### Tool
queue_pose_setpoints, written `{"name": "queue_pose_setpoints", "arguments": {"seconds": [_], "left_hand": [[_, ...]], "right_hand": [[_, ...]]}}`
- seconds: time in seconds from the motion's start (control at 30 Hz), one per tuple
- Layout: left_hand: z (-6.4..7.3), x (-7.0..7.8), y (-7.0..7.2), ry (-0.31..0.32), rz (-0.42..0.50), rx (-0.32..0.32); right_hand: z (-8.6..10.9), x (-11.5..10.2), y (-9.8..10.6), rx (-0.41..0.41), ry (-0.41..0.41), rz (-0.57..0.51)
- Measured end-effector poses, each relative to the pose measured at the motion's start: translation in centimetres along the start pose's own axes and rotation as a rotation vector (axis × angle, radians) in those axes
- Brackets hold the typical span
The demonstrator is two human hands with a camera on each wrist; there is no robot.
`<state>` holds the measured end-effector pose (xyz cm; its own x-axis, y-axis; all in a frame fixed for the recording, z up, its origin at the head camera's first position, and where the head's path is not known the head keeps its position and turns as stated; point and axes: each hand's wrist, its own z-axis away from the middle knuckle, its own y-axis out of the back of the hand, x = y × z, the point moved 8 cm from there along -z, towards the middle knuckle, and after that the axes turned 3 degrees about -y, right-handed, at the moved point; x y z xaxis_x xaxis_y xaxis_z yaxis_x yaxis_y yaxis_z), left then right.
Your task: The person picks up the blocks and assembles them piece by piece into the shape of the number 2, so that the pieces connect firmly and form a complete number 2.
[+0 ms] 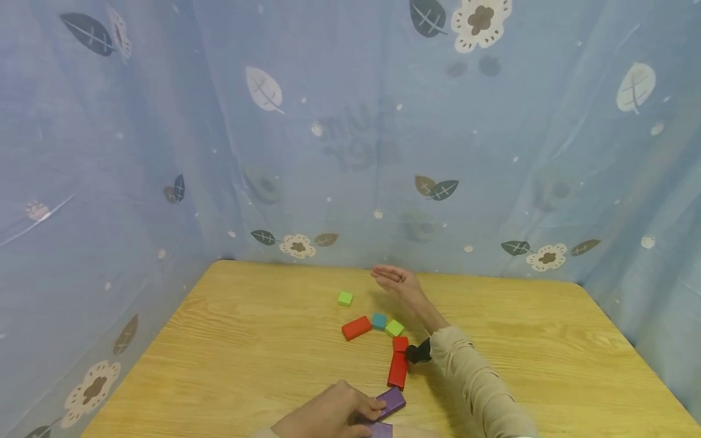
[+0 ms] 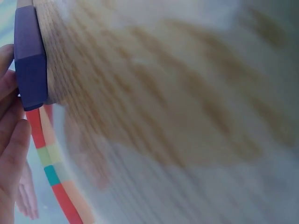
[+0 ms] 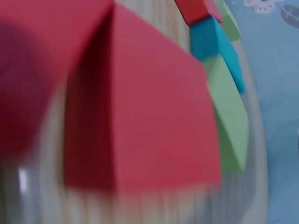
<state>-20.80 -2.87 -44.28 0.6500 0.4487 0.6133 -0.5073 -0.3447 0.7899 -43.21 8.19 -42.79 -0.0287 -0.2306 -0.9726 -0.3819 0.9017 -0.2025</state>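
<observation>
My left hand [image 1: 328, 410] is at the near edge in the head view, its fingers gripping the left end of a purple block [image 1: 392, 401]. A second purple block [image 1: 381, 430] lies just below, by the thumb and partly cut off by the frame. In the left wrist view the fingertips lie against the side of a purple block [image 2: 30, 56]. My right hand [image 1: 402, 287] is raised over the far part of the table with straight fingers, holding nothing. Beneath its wrist are a small red block [image 1: 401, 344] and a longer red block [image 1: 397, 370].
The blocks form a curved row, continuing through a green block [image 1: 394, 328], a teal block [image 1: 379, 322] and a red block [image 1: 357, 328]. Apart from it lies another green block [image 1: 345, 298]. A patterned blue curtain [image 1: 339, 152] hangs behind the wooden table [image 1: 246, 340].
</observation>
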Motion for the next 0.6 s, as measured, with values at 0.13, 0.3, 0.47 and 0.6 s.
{"name": "queue_pose_setpoints", "arguments": {"seconds": [0.13,0.3,0.47,0.6], "left_hand": [[0.0,0.3,-0.2,-0.029,-0.010,-0.001],[0.1,0.7,0.1,-0.071,-0.049,0.029],[0.1,0.8,0.2,-0.095,-0.070,0.057],[0.1,0.7,0.1,-0.091,-0.059,0.056]], "right_hand": [[0.2,0.8,0.3,0.265,-0.039,-0.004],[0.2,0.1,-1.0,0.489,-0.030,0.072],[0.0,0.5,-2.6,0.627,-0.048,0.130],[-1.1,2.7,-3.2,0.616,-0.022,0.066]]}}
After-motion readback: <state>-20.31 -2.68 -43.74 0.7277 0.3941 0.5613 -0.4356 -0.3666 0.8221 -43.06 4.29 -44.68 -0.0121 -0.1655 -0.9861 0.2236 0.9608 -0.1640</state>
